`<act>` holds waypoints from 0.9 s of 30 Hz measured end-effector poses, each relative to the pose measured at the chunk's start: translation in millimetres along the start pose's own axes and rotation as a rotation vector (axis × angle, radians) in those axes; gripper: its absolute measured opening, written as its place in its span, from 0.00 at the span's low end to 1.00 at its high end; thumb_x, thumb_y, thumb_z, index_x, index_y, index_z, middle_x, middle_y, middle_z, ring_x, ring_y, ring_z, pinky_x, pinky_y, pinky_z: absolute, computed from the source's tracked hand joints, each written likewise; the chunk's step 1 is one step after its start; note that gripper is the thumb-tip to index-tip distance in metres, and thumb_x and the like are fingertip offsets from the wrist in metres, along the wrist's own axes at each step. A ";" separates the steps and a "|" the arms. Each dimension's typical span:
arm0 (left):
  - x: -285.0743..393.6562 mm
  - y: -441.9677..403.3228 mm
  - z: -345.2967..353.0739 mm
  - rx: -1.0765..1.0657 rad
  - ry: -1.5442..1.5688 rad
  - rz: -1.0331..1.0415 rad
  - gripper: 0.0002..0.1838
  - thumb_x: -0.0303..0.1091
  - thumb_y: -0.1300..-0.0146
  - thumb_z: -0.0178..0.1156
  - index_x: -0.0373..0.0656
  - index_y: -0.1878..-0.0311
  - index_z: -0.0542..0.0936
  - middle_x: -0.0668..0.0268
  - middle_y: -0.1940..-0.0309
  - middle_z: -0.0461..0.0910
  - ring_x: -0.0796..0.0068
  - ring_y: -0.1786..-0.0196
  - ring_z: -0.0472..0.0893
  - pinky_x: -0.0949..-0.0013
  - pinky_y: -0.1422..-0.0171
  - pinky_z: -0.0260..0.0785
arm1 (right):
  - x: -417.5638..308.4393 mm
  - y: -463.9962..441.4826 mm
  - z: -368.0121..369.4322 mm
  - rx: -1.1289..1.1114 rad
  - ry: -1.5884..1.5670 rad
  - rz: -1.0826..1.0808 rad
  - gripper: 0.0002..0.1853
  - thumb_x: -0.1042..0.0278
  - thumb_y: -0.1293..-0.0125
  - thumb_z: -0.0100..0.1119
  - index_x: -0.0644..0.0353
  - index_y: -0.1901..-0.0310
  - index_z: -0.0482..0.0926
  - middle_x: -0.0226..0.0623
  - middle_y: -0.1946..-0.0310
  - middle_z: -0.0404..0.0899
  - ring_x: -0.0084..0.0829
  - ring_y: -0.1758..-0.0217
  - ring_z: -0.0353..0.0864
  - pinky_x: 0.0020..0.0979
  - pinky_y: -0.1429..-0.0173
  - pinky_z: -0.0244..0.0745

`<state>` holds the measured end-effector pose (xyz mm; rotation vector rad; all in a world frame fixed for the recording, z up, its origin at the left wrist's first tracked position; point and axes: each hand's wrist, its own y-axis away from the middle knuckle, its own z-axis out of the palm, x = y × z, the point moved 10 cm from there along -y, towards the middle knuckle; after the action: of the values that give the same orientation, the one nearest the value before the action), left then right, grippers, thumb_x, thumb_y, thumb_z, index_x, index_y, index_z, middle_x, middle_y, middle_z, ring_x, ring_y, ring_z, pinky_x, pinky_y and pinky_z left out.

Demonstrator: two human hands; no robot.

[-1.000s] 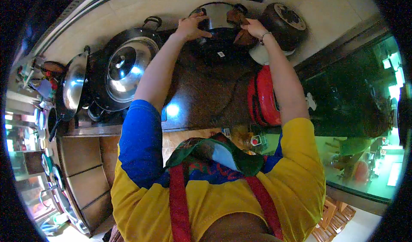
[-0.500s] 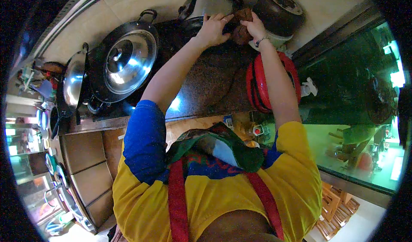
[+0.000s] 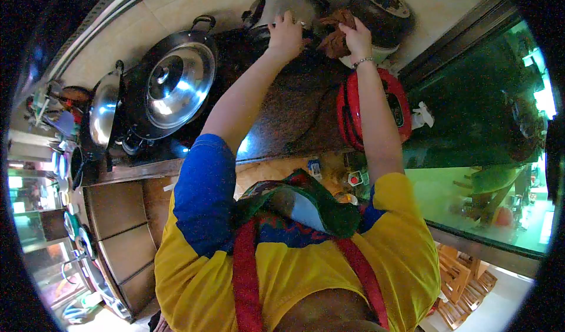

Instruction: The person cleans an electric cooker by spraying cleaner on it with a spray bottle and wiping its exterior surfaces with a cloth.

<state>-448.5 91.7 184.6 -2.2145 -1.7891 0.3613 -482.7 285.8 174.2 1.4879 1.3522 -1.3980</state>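
Note:
My right hand [image 3: 357, 39] is closed on a crumpled brown cloth [image 3: 335, 44], which hangs to the left of its fingers. A bracelet circles that wrist. My left hand [image 3: 286, 36] lies against the front of a silver pot [image 3: 288, 5] with dark handles, its fingers spread and nothing visible in them. Whether the palm presses on the pot cannot be made out. Just behind the right hand stands a dark round cooker [image 3: 381, 15] with a pale base. Below the right forearm sits a red appliance [image 3: 388, 105], partly covered by the arm.
On the left, a wok [image 3: 141, 91] carries a shiny domed lid [image 3: 179, 88]. Another metal pan [image 3: 101, 117] leans beside it. The dark countertop [image 3: 282, 111] runs along the tiled wall. A glass window [image 3: 465, 132] borders the right side, with a white spray nozzle [image 3: 422, 116] near it.
My right hand has lifted slightly and shifted right with the cloth, which now looks looser. My left hand has drawn a little left, away from the cloth.

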 end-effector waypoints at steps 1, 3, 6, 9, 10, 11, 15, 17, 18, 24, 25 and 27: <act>-7.4 4.4 -4.4 0.051 0.056 0.000 0.31 0.52 0.44 0.65 0.43 0.41 0.74 0.49 0.41 0.66 0.45 0.37 0.64 0.43 0.35 0.60 | -2.5 2.6 -1.7 0.000 -0.002 -0.002 0.30 0.67 0.44 0.66 0.65 0.39 0.71 0.42 0.47 0.79 0.34 0.49 0.79 0.33 0.43 0.71; -23.7 16.0 -9.8 0.097 0.111 0.008 0.30 0.51 0.43 0.65 0.42 0.42 0.74 0.50 0.40 0.64 0.46 0.36 0.62 0.42 0.34 0.57 | -4.3 16.0 4.7 -0.122 -0.048 -0.015 0.28 0.66 0.44 0.66 0.66 0.41 0.73 0.43 0.49 0.81 0.36 0.48 0.80 0.32 0.41 0.71; -50.3 29.5 -21.6 0.310 0.199 0.081 0.29 0.51 0.45 0.67 0.40 0.47 0.76 0.51 0.47 0.71 0.48 0.42 0.68 0.49 0.38 0.62 | 9.0 20.5 20.7 -0.150 0.036 -0.112 0.26 0.64 0.43 0.66 0.68 0.44 0.75 0.46 0.48 0.80 0.39 0.45 0.79 0.35 0.40 0.71; -57.2 37.6 -28.5 0.372 0.233 0.119 0.27 0.48 0.48 0.69 0.39 0.51 0.77 0.51 0.50 0.73 0.47 0.45 0.70 0.51 0.39 0.63 | -26.4 53.1 55.3 -0.178 0.238 -0.414 0.23 0.57 0.41 0.64 0.65 0.49 0.78 0.50 0.48 0.78 0.50 0.45 0.76 0.40 0.38 0.69; -53.6 42.7 -35.7 0.400 0.317 0.159 0.29 0.45 0.50 0.71 0.38 0.49 0.75 0.51 0.51 0.73 0.46 0.46 0.70 0.49 0.39 0.63 | -28.4 62.2 75.4 -0.167 0.330 -0.532 0.23 0.56 0.41 0.64 0.64 0.49 0.78 0.49 0.48 0.78 0.49 0.44 0.75 0.41 0.36 0.67; -49.6 47.8 -38.9 0.403 0.313 0.155 0.29 0.45 0.50 0.71 0.38 0.49 0.75 0.51 0.51 0.73 0.46 0.46 0.70 0.49 0.39 0.63 | -29.4 72.9 94.2 -0.154 0.422 -0.652 0.22 0.56 0.40 0.63 0.64 0.50 0.79 0.49 0.48 0.77 0.49 0.43 0.74 0.41 0.35 0.65; -71.9 55.9 -42.1 0.518 0.340 -0.019 0.46 0.54 0.56 0.73 0.33 0.41 0.68 0.46 0.42 0.68 0.43 0.37 0.65 0.49 0.31 0.57 | -24.5 61.9 104.1 -0.093 0.481 -0.599 0.16 0.61 0.38 0.60 0.61 0.53 0.82 0.47 0.48 0.78 0.45 0.45 0.77 0.42 0.37 0.68; -93.0 58.5 -21.4 0.392 0.287 -0.268 0.55 0.66 0.61 0.71 0.32 0.37 0.66 0.45 0.35 0.62 0.44 0.30 0.59 0.52 0.25 0.48 | 12.3 23.2 99.1 -0.109 0.371 -0.406 0.14 0.64 0.38 0.60 0.61 0.54 0.82 0.47 0.48 0.78 0.45 0.47 0.78 0.41 0.38 0.70; -95.8 54.6 -12.1 0.349 0.312 -0.280 0.61 0.73 0.63 0.67 0.31 0.35 0.64 0.46 0.32 0.60 0.45 0.28 0.55 0.54 0.22 0.41 | 3.0 25.0 102.5 -0.161 0.408 -0.401 0.14 0.67 0.39 0.59 0.58 0.52 0.83 0.42 0.47 0.78 0.43 0.44 0.77 0.41 0.35 0.66; -99.2 59.7 -14.1 0.386 0.421 -0.302 0.61 0.68 0.64 0.72 0.29 0.36 0.63 0.45 0.34 0.62 0.45 0.28 0.56 0.54 0.23 0.44 | -83.4 58.1 182.1 -0.627 0.558 -1.051 0.17 0.76 0.40 0.56 0.52 0.50 0.82 0.25 0.44 0.78 0.37 0.50 0.73 0.34 0.37 0.65; -104.1 59.9 -13.3 0.372 0.471 -0.345 0.61 0.67 0.65 0.73 0.29 0.36 0.63 0.45 0.34 0.63 0.45 0.28 0.56 0.55 0.23 0.45 | -81.3 53.9 193.8 -0.721 0.578 -1.088 0.17 0.76 0.41 0.56 0.53 0.50 0.83 0.24 0.44 0.78 0.37 0.51 0.72 0.34 0.38 0.65; -101.3 62.3 -17.6 0.386 0.464 -0.337 0.61 0.68 0.65 0.72 0.29 0.36 0.63 0.46 0.34 0.62 0.45 0.28 0.55 0.55 0.23 0.46 | -66.9 17.9 186.5 -0.626 0.575 -1.082 0.16 0.76 0.40 0.56 0.52 0.51 0.83 0.26 0.43 0.77 0.37 0.48 0.73 0.36 0.38 0.66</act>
<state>-406.4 -20.8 180.9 -1.5448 -1.6269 0.0947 -506.5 90.0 199.9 0.7027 2.8885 -0.8760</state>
